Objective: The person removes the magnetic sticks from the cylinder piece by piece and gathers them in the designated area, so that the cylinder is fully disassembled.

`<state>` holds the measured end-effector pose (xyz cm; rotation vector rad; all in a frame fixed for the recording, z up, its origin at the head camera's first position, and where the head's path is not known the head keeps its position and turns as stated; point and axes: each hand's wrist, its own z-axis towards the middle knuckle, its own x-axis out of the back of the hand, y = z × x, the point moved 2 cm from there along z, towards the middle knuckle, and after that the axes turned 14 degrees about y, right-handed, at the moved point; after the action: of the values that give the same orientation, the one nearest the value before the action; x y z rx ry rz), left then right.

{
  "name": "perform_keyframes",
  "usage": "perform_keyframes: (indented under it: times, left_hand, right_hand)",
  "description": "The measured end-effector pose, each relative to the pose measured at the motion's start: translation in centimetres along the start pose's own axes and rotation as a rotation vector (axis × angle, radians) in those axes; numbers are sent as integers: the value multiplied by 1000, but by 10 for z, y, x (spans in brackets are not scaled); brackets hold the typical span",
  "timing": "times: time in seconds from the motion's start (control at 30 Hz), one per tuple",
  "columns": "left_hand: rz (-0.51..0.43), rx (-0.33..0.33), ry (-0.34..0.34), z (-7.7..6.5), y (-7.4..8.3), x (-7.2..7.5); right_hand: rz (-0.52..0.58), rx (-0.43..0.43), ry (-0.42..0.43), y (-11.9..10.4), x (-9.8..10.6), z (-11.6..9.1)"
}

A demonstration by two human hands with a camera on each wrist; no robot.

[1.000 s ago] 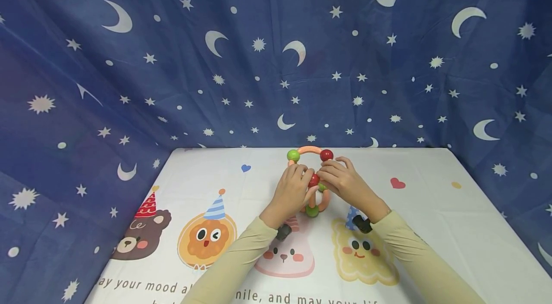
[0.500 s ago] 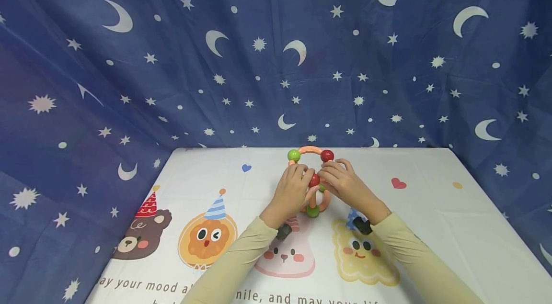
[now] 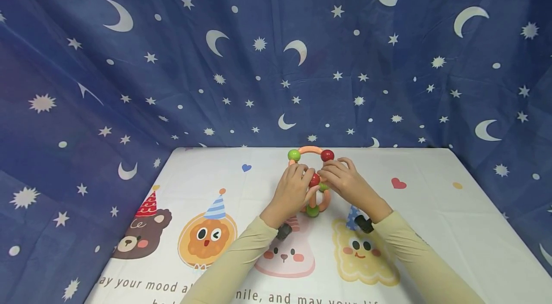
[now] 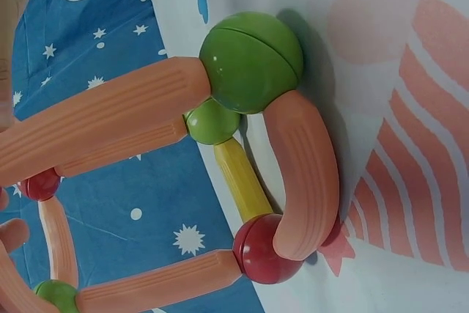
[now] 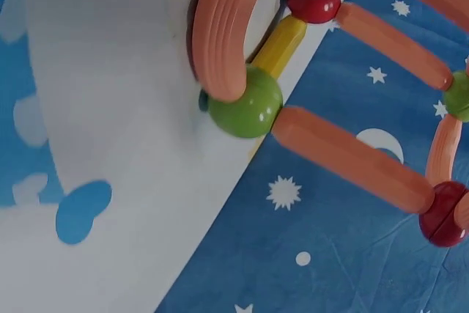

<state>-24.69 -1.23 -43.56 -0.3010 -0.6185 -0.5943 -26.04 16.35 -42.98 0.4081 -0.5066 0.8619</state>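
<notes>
A standing frame of orange magnetic sticks joined by green and red balls lies between both hands. In the head view my left hand holds its upper near corner, forefinger and thumb either side of a red ball. From the other side my right hand grips an orange stick beside that ball, its fingers bent and the thumb hidden. Low in the frame, a green ball and a red ball sit at the tablecloth, with a yellow stick across the base.
A white tablecloth printed with cartoon figures covers the table. Behind it hangs a dark blue curtain with moons and stars, close to the frame's far arch. Small black wrist devices sit under the wrists.
My right hand shifts very slightly while staying at the same stick. The left hand and the frame hold their places.
</notes>
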Motion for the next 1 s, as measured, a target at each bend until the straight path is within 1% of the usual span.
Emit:
perform_keyframes:
  times: [0.2,0.4,0.53,0.77,1.0]
  left_hand:
    - [-2,1,-20,0,0,0]
    - [14,-7,-35,0,0,0]
    - [7,-2,-27,0,0,1]
    - [18,-4,-40,0,1,2]
    - [36,-20,-51,1,1,1]
  right_hand:
    - [-29,24,-1,2,3,0]
    - [-14,8,7,3,3,-1]
    - [-16,19,-10,5,3,-2]
    - [-16,37,-46,10,4,-1]
    - [6,24,-56,11,3,-3]
